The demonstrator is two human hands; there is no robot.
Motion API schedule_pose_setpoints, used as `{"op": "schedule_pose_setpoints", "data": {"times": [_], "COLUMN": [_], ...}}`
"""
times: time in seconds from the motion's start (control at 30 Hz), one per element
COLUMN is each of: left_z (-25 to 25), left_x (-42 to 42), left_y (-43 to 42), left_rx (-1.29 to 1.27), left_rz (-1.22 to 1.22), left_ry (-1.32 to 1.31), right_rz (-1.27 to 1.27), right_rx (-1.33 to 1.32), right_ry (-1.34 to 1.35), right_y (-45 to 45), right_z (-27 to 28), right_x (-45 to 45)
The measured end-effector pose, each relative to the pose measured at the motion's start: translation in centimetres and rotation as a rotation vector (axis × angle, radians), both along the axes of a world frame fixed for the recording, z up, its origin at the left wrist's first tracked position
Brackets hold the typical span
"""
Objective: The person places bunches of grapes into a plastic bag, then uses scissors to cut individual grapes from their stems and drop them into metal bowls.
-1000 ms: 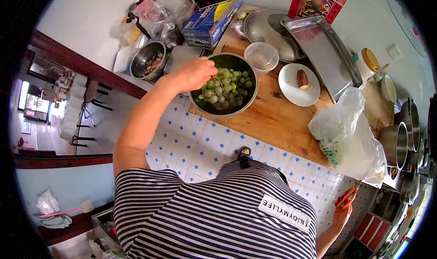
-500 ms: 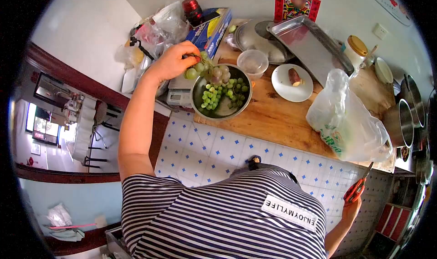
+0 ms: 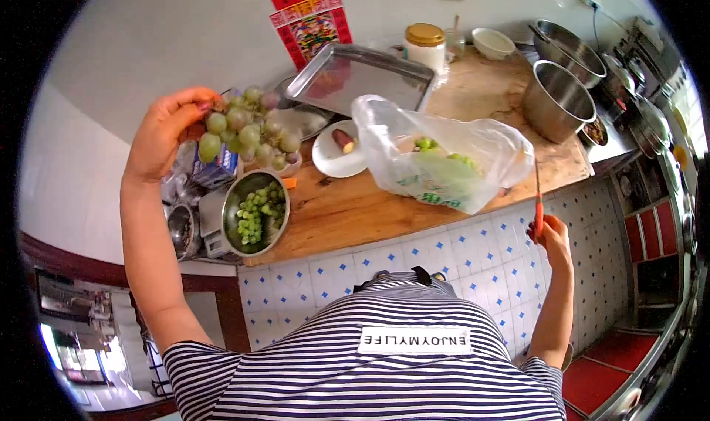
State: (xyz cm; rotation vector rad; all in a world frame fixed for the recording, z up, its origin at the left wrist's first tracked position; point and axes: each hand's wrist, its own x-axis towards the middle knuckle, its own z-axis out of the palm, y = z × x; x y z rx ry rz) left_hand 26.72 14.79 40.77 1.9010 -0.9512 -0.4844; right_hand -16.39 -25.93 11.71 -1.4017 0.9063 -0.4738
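Head view: left hand point(image 3: 164, 134) is pinching a green grape bunch point(image 3: 250, 131) at upper left; right hand point(image 3: 555, 243), well apart, is gripping red-handled scissors point(image 3: 539, 212).

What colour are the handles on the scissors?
The scissors' handles are orange-red, seen best in the head view.

Striped fabric shirt point(image 3: 333, 377): dark navy and white — 1 rectangular white label point(image 3: 414, 341), black lettering. Metal scissors point(image 3: 539, 212): orange-red handles. Raised bunch of round grapes point(image 3: 248, 131): pale green, partly purplish. Wooden tabletop point(image 3: 333, 206): orange-brown. Tiled floor point(image 3: 458, 247): white, blue diamond pattern.
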Motion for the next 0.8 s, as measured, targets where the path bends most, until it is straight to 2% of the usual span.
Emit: {"op": "schedule_pose_setpoints", "data": {"times": [0.07,0.2,0.33,0.4,0.53,0.63,0.7,0.8], "left_z": [0.6,0.5,-0.9,-2.5,-7.6,-11.0,-12.5,-14.0], "left_x": [-1.0,-4.0,-7.6,-9.1,-10.5,-10.2,-10.2,-10.8], "left_y": [-3.3,-10.8,-18.0,-21.1,-25.7,-27.5,-28.1,-29.1], "left_rx": [-0.063,-0.178,-0.160,-0.100,-0.028,0.093,0.234,0.332], "left_rz": [-0.080,-0.199,-0.318,-0.427,-0.440,-0.477,-0.481,-0.499], "left_ry": [-0.001,0.078,0.097,0.182,0.071,0.170,-0.086,-0.191], "right_rz": [-0.007,-0.025,0.081,0.133,0.058,0.089,0.110,0.115], "right_rx": [-0.025,-0.014,-0.045,-0.061,-0.060,-0.026,-0.019,-0.061], "right_ry": [0.086,0.056,0.026,0.063,0.123,0.103,0.111,0.071], "right_y": [-1.2,-3.1,-4.9,-5.4,-4.6,-5.5,-6.0,-7.1], "right_z": [0.3,0.2,-0.5,-0.7,0.4,-0.5,-1.0,-1.9], "right_x": [1.2,3.6,4.8,5.4,5.7,5.4,5.4,6.0]}}
